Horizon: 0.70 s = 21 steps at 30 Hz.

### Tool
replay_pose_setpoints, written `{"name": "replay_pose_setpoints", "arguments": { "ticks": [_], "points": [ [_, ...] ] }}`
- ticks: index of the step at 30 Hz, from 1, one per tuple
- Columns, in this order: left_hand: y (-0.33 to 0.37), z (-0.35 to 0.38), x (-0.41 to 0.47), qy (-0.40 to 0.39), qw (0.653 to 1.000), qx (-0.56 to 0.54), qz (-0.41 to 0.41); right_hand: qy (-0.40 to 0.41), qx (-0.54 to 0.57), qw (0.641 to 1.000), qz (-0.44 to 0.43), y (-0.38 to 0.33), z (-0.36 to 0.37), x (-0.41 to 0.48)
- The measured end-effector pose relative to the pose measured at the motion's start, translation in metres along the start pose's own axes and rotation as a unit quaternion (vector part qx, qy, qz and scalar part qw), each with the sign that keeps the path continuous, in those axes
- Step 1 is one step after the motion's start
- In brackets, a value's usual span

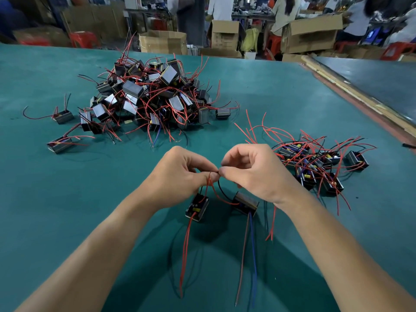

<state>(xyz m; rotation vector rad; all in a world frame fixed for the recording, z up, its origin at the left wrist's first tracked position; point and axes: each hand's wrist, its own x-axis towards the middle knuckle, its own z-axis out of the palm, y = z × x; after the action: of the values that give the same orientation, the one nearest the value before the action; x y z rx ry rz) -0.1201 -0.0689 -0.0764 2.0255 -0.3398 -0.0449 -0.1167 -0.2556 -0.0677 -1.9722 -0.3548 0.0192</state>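
Observation:
Two small black modules hang just above the green table [67, 221] under my hands. The left module [197, 207] trails red wires toward me. The right module [245, 203] trails a brown and a blue wire. Thin red and black wires [213, 185] rise from both modules to my fingertips. My left hand [180, 174] pinches these wire ends between thumb and fingers. My right hand [254, 170] pinches them too, and the fingertips of both hands meet at one point.
A big heap of black modules with red wires [148, 100] lies at the back left, with stray ones [59, 144] near it. A smaller group [315, 163] lies to the right. Cardboard boxes [310, 32] and seated people are beyond the table's far edge.

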Motion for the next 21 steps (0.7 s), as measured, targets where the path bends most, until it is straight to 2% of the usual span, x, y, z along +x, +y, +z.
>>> {"name": "replay_pose_setpoints", "arguments": {
  "ticks": [2,5,9,14,21],
  "points": [
    [0.0006,-0.0001,0.0005,-0.017,0.999,-0.043,-0.021,0.001,-0.033,0.998,-0.061,0.0006,-0.0025,-0.0004],
    [-0.0005,-0.0001,0.0019,-0.029,0.994,-0.091,-0.047,0.003,-0.061,0.994,-0.093,0.0025,-0.0028,-0.0006],
    [-0.0011,-0.0022,0.0027,-0.038,0.99,-0.117,-0.066,0.023,-0.028,0.994,-0.104,0.0051,-0.003,-0.0003],
    [-0.0003,-0.0025,0.0025,-0.043,0.988,-0.126,-0.074,0.03,-0.053,0.993,-0.097,0.0095,-0.0049,0.0013],
    [-0.0001,-0.0027,0.0021,-0.039,0.989,-0.126,-0.068,-0.007,-0.104,0.99,-0.094,0.0086,-0.005,0.001]
  ]
}}
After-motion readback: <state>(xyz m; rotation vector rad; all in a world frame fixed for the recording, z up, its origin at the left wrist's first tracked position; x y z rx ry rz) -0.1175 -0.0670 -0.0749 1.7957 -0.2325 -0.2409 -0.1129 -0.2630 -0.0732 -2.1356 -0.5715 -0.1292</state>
